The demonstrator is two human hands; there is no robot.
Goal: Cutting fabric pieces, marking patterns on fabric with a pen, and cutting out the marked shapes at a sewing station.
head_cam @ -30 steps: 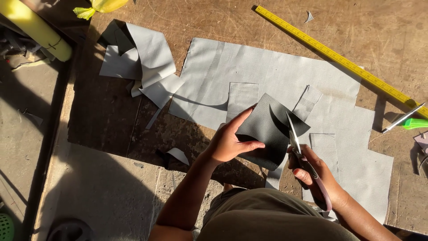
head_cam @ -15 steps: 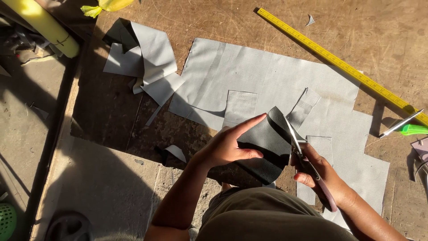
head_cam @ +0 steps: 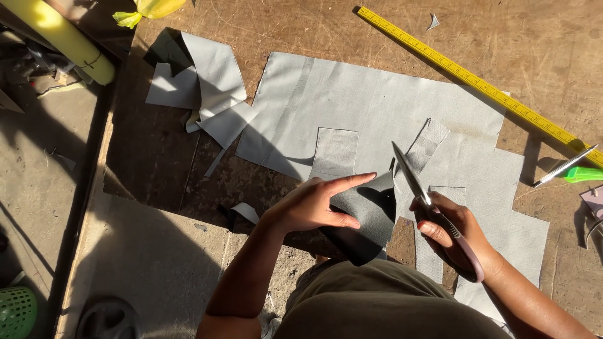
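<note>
My left hand (head_cam: pixel 317 204) grips a dark grey piece of leather-like sheet (head_cam: pixel 367 216), bent up in front of me. My right hand (head_cam: pixel 455 235) holds a pair of scissors (head_cam: pixel 418 185) with pinkish handles, blades pointing up and away at the piece's right edge. Under both hands lies a large light grey sheet (head_cam: pixel 377 107) with rectangular notches cut out, spread on a brown wooden board (head_cam: pixel 301 25).
A yellow measuring tape (head_cam: pixel 477 81) runs diagonally across the upper right. Grey offcuts (head_cam: pixel 201 81) are piled at the upper left. A green-handled tool (head_cam: pixel 575 171) sits at the right edge. A yellow tube (head_cam: pixel 63 41) and a green basket (head_cam: pixel 16 311) lie left.
My left hand has folded the dark piece over and turned it nearer to me. The scissors have shifted slightly right along its edge.
</note>
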